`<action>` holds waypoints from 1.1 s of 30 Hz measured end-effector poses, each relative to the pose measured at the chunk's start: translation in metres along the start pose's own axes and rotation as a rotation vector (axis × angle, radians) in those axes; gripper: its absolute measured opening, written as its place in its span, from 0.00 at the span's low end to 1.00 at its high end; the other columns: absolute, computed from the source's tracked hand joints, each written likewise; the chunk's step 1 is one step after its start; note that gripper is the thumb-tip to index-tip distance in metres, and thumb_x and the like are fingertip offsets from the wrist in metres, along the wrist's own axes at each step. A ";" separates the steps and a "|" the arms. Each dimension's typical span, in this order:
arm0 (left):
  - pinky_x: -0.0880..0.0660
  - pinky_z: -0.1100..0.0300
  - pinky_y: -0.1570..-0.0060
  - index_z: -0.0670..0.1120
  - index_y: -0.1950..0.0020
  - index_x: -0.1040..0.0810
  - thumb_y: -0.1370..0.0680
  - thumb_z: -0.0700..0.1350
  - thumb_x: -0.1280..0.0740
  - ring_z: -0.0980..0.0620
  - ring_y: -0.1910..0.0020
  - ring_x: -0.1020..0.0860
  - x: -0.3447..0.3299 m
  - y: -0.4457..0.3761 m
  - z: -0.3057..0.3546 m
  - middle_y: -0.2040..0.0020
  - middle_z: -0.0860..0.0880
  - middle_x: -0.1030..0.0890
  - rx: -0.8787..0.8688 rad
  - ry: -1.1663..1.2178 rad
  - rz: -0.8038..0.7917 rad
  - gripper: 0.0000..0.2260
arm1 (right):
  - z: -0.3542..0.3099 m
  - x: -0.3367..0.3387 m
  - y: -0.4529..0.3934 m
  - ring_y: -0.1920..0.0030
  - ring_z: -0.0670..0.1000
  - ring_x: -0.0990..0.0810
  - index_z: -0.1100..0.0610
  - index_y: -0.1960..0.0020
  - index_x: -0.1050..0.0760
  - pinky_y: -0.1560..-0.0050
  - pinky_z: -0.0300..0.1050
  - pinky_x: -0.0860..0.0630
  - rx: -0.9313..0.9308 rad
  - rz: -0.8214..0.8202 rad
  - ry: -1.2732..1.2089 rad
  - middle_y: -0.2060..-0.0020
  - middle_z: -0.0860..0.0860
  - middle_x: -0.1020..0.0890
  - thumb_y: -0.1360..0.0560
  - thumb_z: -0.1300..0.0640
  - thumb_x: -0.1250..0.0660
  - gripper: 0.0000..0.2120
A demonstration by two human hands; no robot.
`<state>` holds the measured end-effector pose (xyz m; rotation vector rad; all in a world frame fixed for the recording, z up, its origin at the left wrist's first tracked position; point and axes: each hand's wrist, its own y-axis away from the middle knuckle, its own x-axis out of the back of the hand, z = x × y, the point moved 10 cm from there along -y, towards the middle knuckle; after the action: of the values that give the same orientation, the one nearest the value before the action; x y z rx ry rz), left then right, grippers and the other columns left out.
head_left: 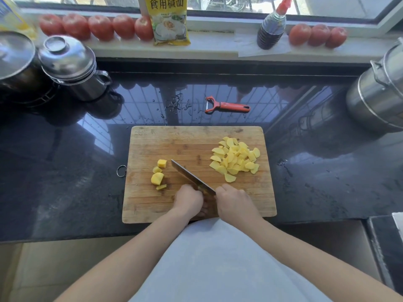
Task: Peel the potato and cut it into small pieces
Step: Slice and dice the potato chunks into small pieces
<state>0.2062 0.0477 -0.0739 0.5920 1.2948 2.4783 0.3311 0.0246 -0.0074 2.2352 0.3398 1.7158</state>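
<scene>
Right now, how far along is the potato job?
Peeling looks done: the peeler lies on the counter and every piece shows yellow flesh. Most cutting is done: a pile of small pieces sits on the cutting board. In hand: the right hand grips the knife, the left hand beside it. Left: a few bigger chunks.
</scene>
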 end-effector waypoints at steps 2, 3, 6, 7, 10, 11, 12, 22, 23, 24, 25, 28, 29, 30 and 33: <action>0.14 0.44 0.60 0.40 0.48 0.18 0.18 0.39 0.39 0.39 0.63 0.13 0.000 0.000 -0.001 0.60 0.38 0.14 0.002 0.007 0.001 0.10 | 0.004 0.007 0.002 0.62 0.64 0.21 0.53 0.57 0.31 0.68 0.50 0.33 -0.008 0.037 -0.045 0.59 0.53 0.23 0.21 0.60 0.38 0.07; 0.14 0.44 0.60 0.40 0.48 0.18 0.17 0.40 0.39 0.38 0.62 0.13 0.000 -0.001 -0.002 0.59 0.38 0.14 0.008 0.016 0.000 0.10 | 0.008 0.012 0.006 0.62 0.63 0.21 0.53 0.58 0.31 0.67 0.51 0.30 -0.016 0.059 -0.080 0.60 0.52 0.24 0.21 0.59 0.38 0.07; 0.15 0.43 0.58 0.38 0.48 0.20 0.16 0.42 0.38 0.38 0.62 0.13 -0.001 -0.001 -0.005 0.58 0.37 0.14 0.032 0.041 -0.005 0.10 | 0.019 0.021 0.021 0.62 0.62 0.23 0.54 0.57 0.29 0.62 0.56 0.24 -0.038 0.069 -0.122 0.61 0.51 0.25 0.19 0.55 0.38 0.08; 0.15 0.42 0.58 0.38 0.49 0.20 0.16 0.41 0.38 0.38 0.61 0.13 -0.001 -0.001 -0.006 0.58 0.37 0.14 0.039 0.043 -0.004 0.10 | 0.021 0.020 0.025 0.61 0.62 0.22 0.54 0.57 0.29 0.61 0.56 0.24 -0.040 0.047 -0.107 0.60 0.51 0.25 0.19 0.55 0.39 0.08; 0.14 0.46 0.61 0.37 0.47 0.20 0.16 0.41 0.40 0.37 0.61 0.13 -0.003 -0.003 -0.008 0.59 0.37 0.14 0.070 0.066 -0.002 0.10 | 0.021 0.014 0.032 0.60 0.62 0.22 0.55 0.56 0.29 0.63 0.51 0.27 -0.030 -0.013 -0.034 0.60 0.51 0.25 0.19 0.56 0.40 0.08; 0.16 0.48 0.64 0.36 0.45 0.20 0.16 0.41 0.40 0.38 0.65 0.14 -0.004 -0.004 -0.009 0.61 0.38 0.15 0.080 0.085 -0.006 0.11 | 0.021 0.011 0.033 0.60 0.61 0.21 0.55 0.55 0.28 0.64 0.50 0.29 -0.028 -0.035 -0.020 0.60 0.51 0.25 0.19 0.56 0.41 0.08; 0.18 0.51 0.66 0.34 0.43 0.20 0.17 0.40 0.40 0.40 0.68 0.16 -0.005 -0.006 -0.011 0.64 0.39 0.16 0.094 0.099 -0.010 0.12 | 0.021 0.009 0.033 0.60 0.60 0.21 0.55 0.55 0.28 0.64 0.50 0.29 -0.030 -0.053 -0.018 0.59 0.50 0.26 0.19 0.55 0.41 0.07; 0.15 0.41 0.60 0.38 0.50 0.20 0.17 0.38 0.39 0.39 0.62 0.13 -0.001 -0.005 -0.004 0.58 0.37 0.14 0.019 0.007 0.007 0.09 | 0.025 0.004 0.041 0.61 0.58 0.27 0.52 0.57 0.35 0.63 0.49 0.36 -0.068 -0.139 0.017 0.60 0.48 0.32 0.19 0.56 0.42 0.07; 0.15 0.41 0.60 0.38 0.51 0.20 0.17 0.38 0.40 0.38 0.62 0.13 -0.001 -0.006 -0.004 0.58 0.37 0.14 0.017 0.006 0.006 0.09 | 0.025 0.005 0.042 0.60 0.58 0.26 0.52 0.56 0.35 0.63 0.48 0.36 -0.070 -0.147 0.014 0.60 0.48 0.32 0.19 0.56 0.42 0.07; 0.15 0.41 0.59 0.38 0.51 0.20 0.17 0.38 0.39 0.38 0.62 0.13 -0.002 -0.007 -0.004 0.58 0.36 0.14 0.020 0.010 0.004 0.09 | 0.024 0.005 0.043 0.59 0.58 0.26 0.52 0.56 0.35 0.63 0.48 0.36 -0.072 -0.153 0.014 0.59 0.48 0.31 0.19 0.56 0.43 0.07; 0.15 0.40 0.59 0.38 0.51 0.20 0.17 0.38 0.39 0.37 0.61 0.14 -0.002 -0.007 -0.005 0.58 0.36 0.14 0.024 0.016 0.004 0.10 | 0.023 0.006 0.042 0.59 0.59 0.26 0.52 0.56 0.35 0.62 0.48 0.36 -0.072 -0.155 0.018 0.59 0.49 0.31 0.19 0.56 0.43 0.07; 0.15 0.40 0.58 0.37 0.53 0.20 0.18 0.38 0.40 0.36 0.61 0.14 0.000 -0.005 -0.004 0.59 0.35 0.14 0.029 0.019 0.008 0.10 | 0.019 0.008 0.041 0.57 0.60 0.24 0.52 0.55 0.36 0.62 0.48 0.36 -0.070 -0.158 0.047 0.58 0.49 0.31 0.18 0.56 0.45 0.07; 0.15 0.40 0.58 0.37 0.53 0.20 0.18 0.38 0.40 0.36 0.61 0.14 0.000 -0.005 -0.003 0.59 0.35 0.14 0.032 0.022 0.007 0.10 | 0.019 0.009 0.041 0.56 0.60 0.23 0.52 0.55 0.36 0.62 0.48 0.36 -0.075 -0.159 0.049 0.57 0.50 0.29 0.18 0.56 0.45 0.07; 0.15 0.40 0.58 0.37 0.52 0.20 0.18 0.38 0.39 0.37 0.61 0.14 0.000 -0.005 -0.004 0.59 0.35 0.14 0.032 0.021 0.003 0.10 | 0.019 0.010 0.040 0.54 0.60 0.22 0.53 0.54 0.35 0.62 0.48 0.36 -0.080 -0.158 0.046 0.56 0.50 0.27 0.18 0.56 0.44 0.06; 0.15 0.43 0.60 0.41 0.51 0.19 0.18 0.42 0.39 0.39 0.62 0.14 0.004 -0.005 -0.005 0.59 0.38 0.14 -0.008 -0.011 0.008 0.10 | 0.021 0.011 0.039 0.54 0.59 0.21 0.54 0.52 0.29 0.61 0.49 0.32 -0.089 -0.152 0.010 0.54 0.50 0.24 0.18 0.55 0.44 0.07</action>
<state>0.2002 0.0486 -0.0801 0.6088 1.2805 2.4820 0.3542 -0.0092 0.0120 2.0817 0.4161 1.6318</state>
